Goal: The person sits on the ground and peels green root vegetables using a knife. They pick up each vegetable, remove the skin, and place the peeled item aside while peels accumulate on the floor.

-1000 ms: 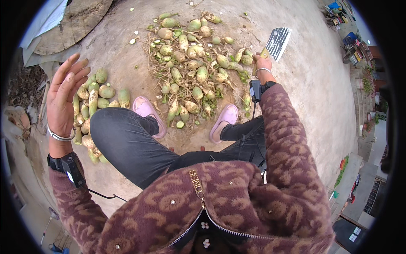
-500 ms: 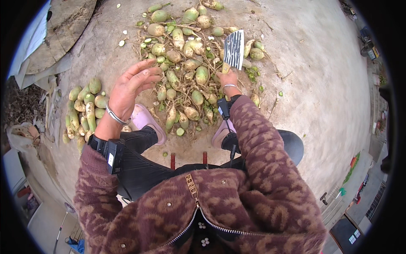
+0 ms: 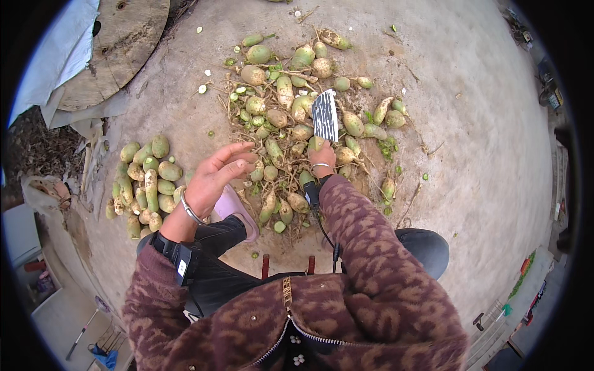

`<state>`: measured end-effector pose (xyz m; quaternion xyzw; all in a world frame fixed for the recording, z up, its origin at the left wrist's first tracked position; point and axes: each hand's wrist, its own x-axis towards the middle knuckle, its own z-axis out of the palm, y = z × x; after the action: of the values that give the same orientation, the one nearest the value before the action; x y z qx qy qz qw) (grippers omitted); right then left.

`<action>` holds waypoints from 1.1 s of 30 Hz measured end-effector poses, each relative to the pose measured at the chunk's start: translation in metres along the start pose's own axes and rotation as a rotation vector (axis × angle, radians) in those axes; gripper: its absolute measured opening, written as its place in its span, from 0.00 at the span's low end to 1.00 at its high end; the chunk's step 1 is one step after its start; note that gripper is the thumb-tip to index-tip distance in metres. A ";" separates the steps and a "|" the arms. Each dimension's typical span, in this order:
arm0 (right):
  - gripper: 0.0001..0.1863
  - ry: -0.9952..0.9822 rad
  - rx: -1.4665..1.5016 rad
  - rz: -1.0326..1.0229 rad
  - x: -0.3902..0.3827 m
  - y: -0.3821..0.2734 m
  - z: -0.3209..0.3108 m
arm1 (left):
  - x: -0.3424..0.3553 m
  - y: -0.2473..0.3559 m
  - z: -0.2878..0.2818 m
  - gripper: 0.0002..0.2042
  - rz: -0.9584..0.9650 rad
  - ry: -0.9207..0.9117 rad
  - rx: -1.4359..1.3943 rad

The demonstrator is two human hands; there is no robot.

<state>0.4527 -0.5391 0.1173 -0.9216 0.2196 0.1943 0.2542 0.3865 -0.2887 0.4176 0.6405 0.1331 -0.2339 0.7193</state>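
In my right hand [image 3: 323, 156] is a cleaver [image 3: 325, 116], gripped by its handle. Its broad blade, streaked dark and light, points away from me over a heap of green radishes [image 3: 284, 93] with thin roots and soil on them. My left hand [image 3: 218, 176] hovers at the heap's near left side, fingers spread and curved, with nothing in it. Below the right hand lie more radishes [image 3: 297, 202], close to my feet. Whether the blade touches any radish I cannot tell.
A second, tidier pile of trimmed radishes [image 3: 150, 185] lies on the concrete to the left. Cut slices [image 3: 202, 89] are scattered about. A round wooden board [image 3: 120, 55] is at the far left. My pink shoe [image 3: 232, 207] stands by the heap.
The whole scene has shifted down and right in view. Over the heap, my right hand has carried the cleaver leftward. My left hand has drawn back a little towards me, still empty.
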 end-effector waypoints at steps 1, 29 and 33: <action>0.31 -0.068 0.021 -0.003 0.000 0.002 -0.006 | 0.000 0.000 0.000 0.22 -0.007 -0.014 0.018; 0.20 -0.171 0.704 -0.912 -0.212 -0.048 -0.318 | -0.032 -0.004 0.066 0.22 0.236 -0.307 -0.532; 0.07 0.004 0.542 -0.683 -0.196 -0.032 -0.338 | -0.027 -0.010 0.056 0.24 0.289 -0.199 -0.431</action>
<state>0.3896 -0.6419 0.4905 -0.8418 -0.0544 0.0324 0.5361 0.3527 -0.3398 0.4304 0.4588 0.0156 -0.1570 0.8745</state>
